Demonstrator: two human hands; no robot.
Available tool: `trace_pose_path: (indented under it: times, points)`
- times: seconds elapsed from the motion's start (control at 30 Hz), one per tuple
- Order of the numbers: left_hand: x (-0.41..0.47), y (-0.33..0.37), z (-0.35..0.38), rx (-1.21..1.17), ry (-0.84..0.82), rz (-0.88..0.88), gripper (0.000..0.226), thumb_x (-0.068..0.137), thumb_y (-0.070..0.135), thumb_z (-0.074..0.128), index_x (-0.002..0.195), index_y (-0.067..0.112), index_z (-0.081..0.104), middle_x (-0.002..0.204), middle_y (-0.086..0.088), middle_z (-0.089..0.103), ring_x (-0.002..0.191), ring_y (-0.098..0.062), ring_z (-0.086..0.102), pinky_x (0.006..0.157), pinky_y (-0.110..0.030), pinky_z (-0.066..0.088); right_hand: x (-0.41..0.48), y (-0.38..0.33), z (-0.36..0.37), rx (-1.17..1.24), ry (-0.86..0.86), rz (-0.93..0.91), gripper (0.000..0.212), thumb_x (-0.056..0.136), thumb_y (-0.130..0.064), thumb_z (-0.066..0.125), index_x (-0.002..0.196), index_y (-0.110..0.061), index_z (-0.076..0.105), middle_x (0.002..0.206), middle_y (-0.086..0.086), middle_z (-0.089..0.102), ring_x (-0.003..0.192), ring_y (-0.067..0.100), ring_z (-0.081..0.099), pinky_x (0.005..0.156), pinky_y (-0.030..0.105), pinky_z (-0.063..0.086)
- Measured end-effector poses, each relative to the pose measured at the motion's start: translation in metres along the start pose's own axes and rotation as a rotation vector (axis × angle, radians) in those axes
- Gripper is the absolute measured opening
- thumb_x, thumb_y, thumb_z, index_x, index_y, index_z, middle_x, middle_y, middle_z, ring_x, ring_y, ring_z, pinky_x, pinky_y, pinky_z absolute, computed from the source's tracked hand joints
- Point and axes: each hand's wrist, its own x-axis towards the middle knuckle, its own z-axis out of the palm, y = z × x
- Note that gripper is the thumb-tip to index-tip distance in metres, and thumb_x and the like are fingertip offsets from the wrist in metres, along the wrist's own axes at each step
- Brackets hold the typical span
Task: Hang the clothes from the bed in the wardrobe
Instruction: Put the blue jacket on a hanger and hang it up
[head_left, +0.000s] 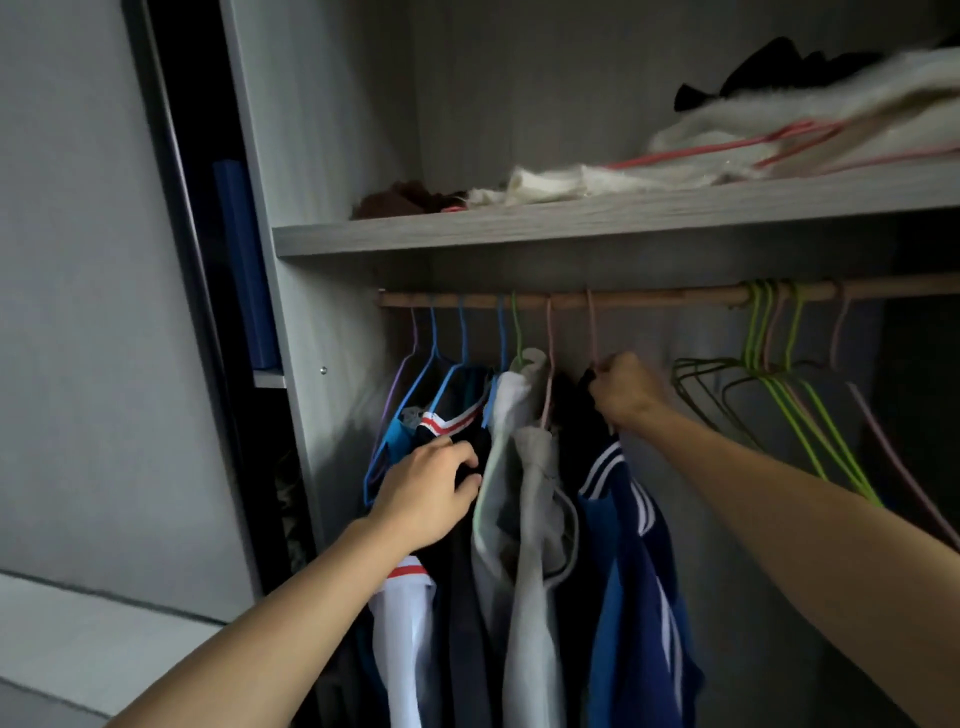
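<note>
Because the dark blue, white-striped jersey (628, 519) is soft, light cloth that sags, it likely handles best by its stiff pink wire hanger (592, 332). At lower centre, the left hand (431, 493) curls its fingers into a black garment with a red-and-white collar (447, 421). Farther in, at mid-frame, the right hand (621, 389) clenches the hanger's neck, which is hooked over the wooden rail (649, 299) beneath the grey shelf (571, 223).

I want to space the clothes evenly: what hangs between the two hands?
In the head view, between the left hand and the right hand hang two pale grey-white garments, one on a green wire hanger, one on a pink wire hanger.
</note>
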Motion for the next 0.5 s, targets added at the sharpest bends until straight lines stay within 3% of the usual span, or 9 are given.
trace_pose_path:
  times: [0.1, 0.13, 0.23, 0.33, 0.5]
  points:
    - [0.025, -0.002, 0.005, -0.055, 0.054, 0.076, 0.019, 0.091, 0.032, 0.057, 0.105, 0.023, 0.064, 0.105, 0.006, 0.058, 0.098, -0.019, 0.059, 0.077, -0.038, 0.05, -0.004, 0.001, 0.01, 0.138, -0.044, 0.0, 0.023, 0.095, -0.028, 0.056, 0.103, -0.007, 0.063, 0.077, 0.013, 0.071, 0.067, 0.024, 0.067, 0.06, 0.031, 0.052]
    - [0.033, 0.0, 0.006, -0.071, 0.084, 0.117, 0.018, 0.091, 0.031, 0.056, 0.105, 0.022, 0.064, 0.103, 0.005, 0.057, 0.097, -0.019, 0.059, 0.075, -0.037, 0.049, -0.003, 0.001, 0.005, 0.131, -0.044, -0.003, 0.025, 0.095, -0.034, 0.056, 0.099, -0.011, 0.063, 0.075, 0.01, 0.071, 0.064, 0.022, 0.067, 0.058, 0.03, 0.052]
    - [0.056, 0.015, 0.009, -0.141, 0.192, 0.273, 0.017, 0.092, 0.026, 0.056, 0.105, 0.018, 0.064, 0.102, 0.003, 0.056, 0.097, -0.019, 0.056, 0.072, -0.032, 0.043, -0.003, 0.008, -0.021, -0.175, 0.187, -0.048, 0.032, 0.09, -0.043, 0.059, 0.101, -0.016, 0.071, 0.093, 0.004, 0.074, 0.08, 0.024, 0.068, 0.067, 0.029, 0.052]
    - [0.069, 0.043, 0.015, -0.229, 0.252, 0.467, 0.022, 0.088, 0.027, 0.053, 0.101, 0.015, 0.066, 0.098, -0.001, 0.058, 0.096, -0.023, 0.056, 0.079, -0.036, 0.048, -0.013, 0.028, -0.054, -0.456, 0.47, -0.047, 0.029, 0.086, -0.039, 0.063, 0.111, -0.025, 0.067, 0.11, 0.003, 0.068, 0.099, 0.03, 0.064, 0.074, 0.033, 0.048]
    - [0.068, 0.082, 0.044, -0.114, 0.088, 0.712, 0.035, 0.089, 0.04, 0.044, 0.107, 0.018, 0.065, 0.105, -0.002, 0.057, 0.103, -0.025, 0.051, 0.09, -0.04, 0.042, -0.04, 0.071, -0.086, -0.851, 0.362, 0.161, 0.044, 0.084, -0.031, 0.066, 0.123, -0.018, 0.052, 0.119, 0.011, 0.051, 0.109, 0.033, 0.054, 0.071, 0.038, 0.046]
